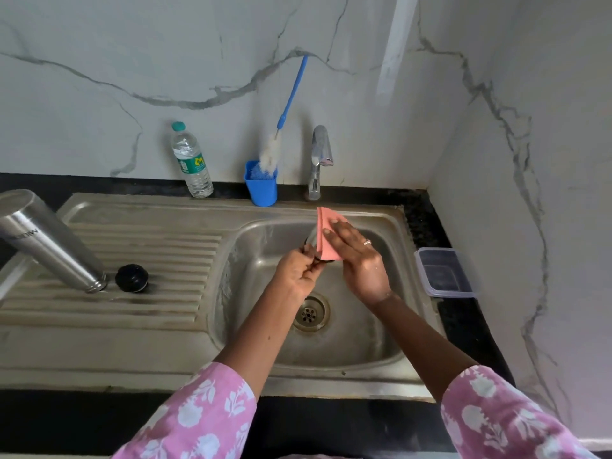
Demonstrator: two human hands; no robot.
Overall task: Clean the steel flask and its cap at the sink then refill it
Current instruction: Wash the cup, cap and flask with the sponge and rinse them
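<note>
Pink cloth (326, 233) lies under the straight, flat fingers of the right grip (359, 260), which presses it against the side of a small steel cap (310, 239); whether the thumb is tucked behind the cloth is hidden. The left grip (299, 271) has its fingers curled round the near end of that cap and holds it above the sink (265, 246) basin at centre frame. Only a sliver of the cap shows between the two hands.

At the left of the frame the flask (49, 240) rests mouth-down on the ribbed drainboard (165, 246), its body slanting up toward the left edge. A black stopper (131, 278) sits just beside its mouth. Along the back of the surface stand a water bottle (192, 164), a blue cup (261, 190) holding a long brush (271, 154), and the tap (319, 160).

The cap is smooth steel held at one end only. If it is wet or soapy (likely at this stage), a hard wipe could push it out of the left grip and drop it into the basin. The slanted flask looks lightly balanced, and a knock from a forearm could roll it against the stopper or off the drainboard.
</note>
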